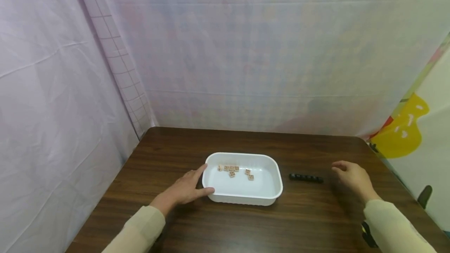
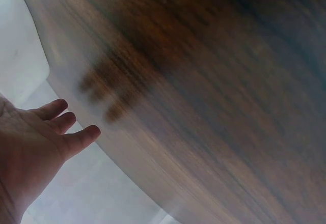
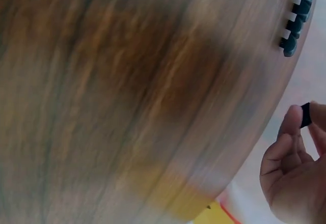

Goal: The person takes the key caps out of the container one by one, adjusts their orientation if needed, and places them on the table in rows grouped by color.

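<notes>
On my head feed, the left hand (image 1: 188, 186) is at the left end of the white tray (image 1: 242, 199); its grip is wide, with the thumb on the near-left rim. The tray sits on the table (image 1: 267, 225) and contains small tan blocks (image 1: 232, 174). Right of the tray lies a black segmented strip (image 1: 306, 178). Beyond its right end, I observe the right hand (image 1: 353, 177); its grip is narrow, pinching a small black piece (image 3: 305, 115).

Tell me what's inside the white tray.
Seven small beige blocks visible in the white tray: five left of centre, two just right. Covered: the floor beneath them and the near wall's inner face, behind its rim.
</notes>
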Demonstrator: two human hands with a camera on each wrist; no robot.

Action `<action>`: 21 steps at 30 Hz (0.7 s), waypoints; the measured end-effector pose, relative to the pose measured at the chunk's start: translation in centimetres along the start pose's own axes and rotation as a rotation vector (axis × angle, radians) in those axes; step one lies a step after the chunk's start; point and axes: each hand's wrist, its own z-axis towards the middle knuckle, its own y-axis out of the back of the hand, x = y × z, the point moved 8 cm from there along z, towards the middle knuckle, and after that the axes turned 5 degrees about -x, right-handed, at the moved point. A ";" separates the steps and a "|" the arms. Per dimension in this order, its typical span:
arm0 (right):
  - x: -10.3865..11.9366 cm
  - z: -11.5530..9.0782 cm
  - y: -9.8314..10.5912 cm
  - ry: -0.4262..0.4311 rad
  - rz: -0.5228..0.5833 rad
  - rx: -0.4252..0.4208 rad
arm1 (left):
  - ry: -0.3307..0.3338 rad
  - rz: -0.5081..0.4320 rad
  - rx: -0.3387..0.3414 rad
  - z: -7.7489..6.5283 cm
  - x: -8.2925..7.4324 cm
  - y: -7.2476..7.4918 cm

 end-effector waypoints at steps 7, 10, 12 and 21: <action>-0.5 -0.3 -0.5 0.064 -0.048 0.044 | 0.005 0.003 -0.002 0.0 0.0 -0.1; -0.7 -0.5 -0.9 0.081 -0.048 0.059 | 0.008 0.004 0.002 0.1 0.1 -0.1; -0.8 -0.6 -1.1 0.094 -0.053 0.061 | 0.008 0.003 0.001 0.1 0.1 -0.1; -1.3 -0.8 -0.7 0.126 -0.067 0.065 | 0.005 0.005 0.003 0.1 0.1 -0.1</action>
